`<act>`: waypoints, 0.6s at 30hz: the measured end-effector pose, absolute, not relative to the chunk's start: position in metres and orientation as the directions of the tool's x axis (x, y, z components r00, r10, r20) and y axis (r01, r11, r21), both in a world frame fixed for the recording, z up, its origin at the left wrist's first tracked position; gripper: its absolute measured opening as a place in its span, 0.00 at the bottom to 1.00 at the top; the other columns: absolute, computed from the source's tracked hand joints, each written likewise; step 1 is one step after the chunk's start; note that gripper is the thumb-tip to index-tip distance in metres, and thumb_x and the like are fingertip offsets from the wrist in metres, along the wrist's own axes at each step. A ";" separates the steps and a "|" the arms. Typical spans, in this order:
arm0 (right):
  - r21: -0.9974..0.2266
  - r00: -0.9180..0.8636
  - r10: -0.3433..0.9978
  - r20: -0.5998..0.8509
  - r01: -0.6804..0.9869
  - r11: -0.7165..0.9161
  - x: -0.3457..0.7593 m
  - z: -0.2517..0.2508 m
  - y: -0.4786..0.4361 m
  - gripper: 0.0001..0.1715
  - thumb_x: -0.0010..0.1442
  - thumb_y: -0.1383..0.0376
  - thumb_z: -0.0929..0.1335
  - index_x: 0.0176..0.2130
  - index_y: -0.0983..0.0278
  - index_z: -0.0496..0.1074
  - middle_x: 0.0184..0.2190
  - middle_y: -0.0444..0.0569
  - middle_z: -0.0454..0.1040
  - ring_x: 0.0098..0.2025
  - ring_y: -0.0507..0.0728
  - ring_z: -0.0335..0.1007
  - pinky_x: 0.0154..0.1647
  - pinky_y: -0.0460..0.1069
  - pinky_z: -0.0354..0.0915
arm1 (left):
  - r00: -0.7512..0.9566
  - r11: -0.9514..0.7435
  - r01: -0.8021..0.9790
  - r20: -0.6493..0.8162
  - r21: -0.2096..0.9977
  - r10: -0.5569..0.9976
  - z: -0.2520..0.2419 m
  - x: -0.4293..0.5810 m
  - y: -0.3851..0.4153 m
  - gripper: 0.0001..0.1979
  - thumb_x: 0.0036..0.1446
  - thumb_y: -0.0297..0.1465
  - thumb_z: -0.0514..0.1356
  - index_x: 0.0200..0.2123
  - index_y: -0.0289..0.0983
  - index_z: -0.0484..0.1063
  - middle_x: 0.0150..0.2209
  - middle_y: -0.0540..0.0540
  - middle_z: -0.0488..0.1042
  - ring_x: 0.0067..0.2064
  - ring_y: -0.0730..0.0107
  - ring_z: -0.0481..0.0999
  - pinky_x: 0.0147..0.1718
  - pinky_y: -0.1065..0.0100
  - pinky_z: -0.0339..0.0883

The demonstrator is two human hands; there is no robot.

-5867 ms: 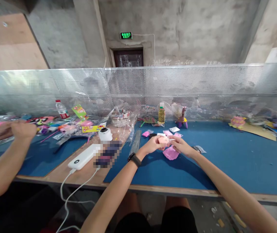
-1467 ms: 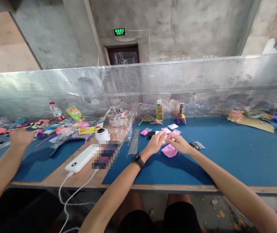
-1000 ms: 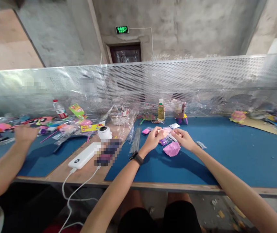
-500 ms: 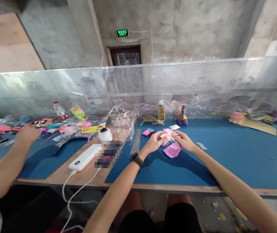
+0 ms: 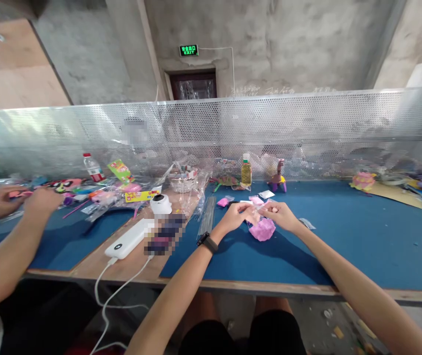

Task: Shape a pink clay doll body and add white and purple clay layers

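My left hand [image 5: 233, 218] and my right hand [image 5: 279, 215] meet above the blue mat [image 5: 344, 241], fingers pinched together on a small pale pink piece [image 5: 252, 213] held between them. Directly beneath lies a crumpled pink lump [image 5: 263, 230]. Small pink and white packets [image 5: 257, 199] are scattered just beyond my hands. A black watch [image 5: 204, 242] sits on my left wrist.
A bundle of thin wires [image 5: 206, 221], a white power bank [image 5: 128, 238] with cable and a white round device [image 5: 160, 204] lie left. A yellow bottle [image 5: 246, 172] and purple figure [image 5: 278, 178] stand by the perforated metal screen [image 5: 307, 128]. A co-worker's hands [image 5: 29, 201] work at far left.
My hands have stayed together, shifting slightly while working the small pink piece. The co-worker's second hand has come into view at far left.
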State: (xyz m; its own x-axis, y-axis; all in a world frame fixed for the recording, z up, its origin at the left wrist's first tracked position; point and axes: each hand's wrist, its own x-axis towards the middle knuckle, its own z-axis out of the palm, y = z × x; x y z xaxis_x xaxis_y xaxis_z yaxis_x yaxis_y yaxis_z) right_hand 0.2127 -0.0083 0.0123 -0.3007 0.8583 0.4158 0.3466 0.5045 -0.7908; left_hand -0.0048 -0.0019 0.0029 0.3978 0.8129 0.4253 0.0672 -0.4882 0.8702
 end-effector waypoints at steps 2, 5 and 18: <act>-0.791 -0.324 0.862 0.391 0.361 0.494 0.212 0.013 -0.010 0.28 0.55 0.42 0.71 0.33 0.66 0.79 0.19 0.42 0.65 0.22 0.50 0.53 0.22 0.46 0.49 | 0.340 -0.523 0.084 0.469 0.848 0.815 0.003 -0.005 0.000 0.21 0.59 0.46 0.63 0.38 0.32 0.80 0.39 0.39 0.81 0.44 0.59 0.78 0.47 0.63 0.69; -0.816 -0.335 0.871 0.360 0.339 0.468 0.213 0.013 -0.010 0.31 0.57 0.40 0.68 0.34 0.66 0.78 0.16 0.40 0.60 0.20 0.49 0.51 0.20 0.46 0.48 | 0.287 -0.521 0.076 0.482 0.850 0.828 0.003 -0.005 0.001 0.20 0.58 0.46 0.64 0.39 0.32 0.80 0.39 0.39 0.81 0.42 0.60 0.78 0.45 0.64 0.70; -0.893 -0.304 0.901 0.310 0.234 0.386 0.212 0.017 -0.012 0.31 0.53 0.39 0.71 0.26 0.63 0.71 0.15 0.38 0.59 0.17 0.48 0.52 0.18 0.46 0.49 | 0.316 -0.333 -0.067 0.337 0.940 0.887 -0.002 -0.007 0.006 0.19 0.57 0.46 0.64 0.37 0.35 0.78 0.28 0.49 0.74 0.26 0.73 0.67 0.26 0.71 0.59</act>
State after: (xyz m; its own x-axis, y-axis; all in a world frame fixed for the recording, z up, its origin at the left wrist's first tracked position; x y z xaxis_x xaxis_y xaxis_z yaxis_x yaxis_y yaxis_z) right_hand 0.2118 -0.0124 0.0174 -0.3039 0.9010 0.3095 0.2340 0.3855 -0.8925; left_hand -0.0075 0.0059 -0.0021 0.3161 0.8869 0.3370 -0.0668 -0.3335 0.9404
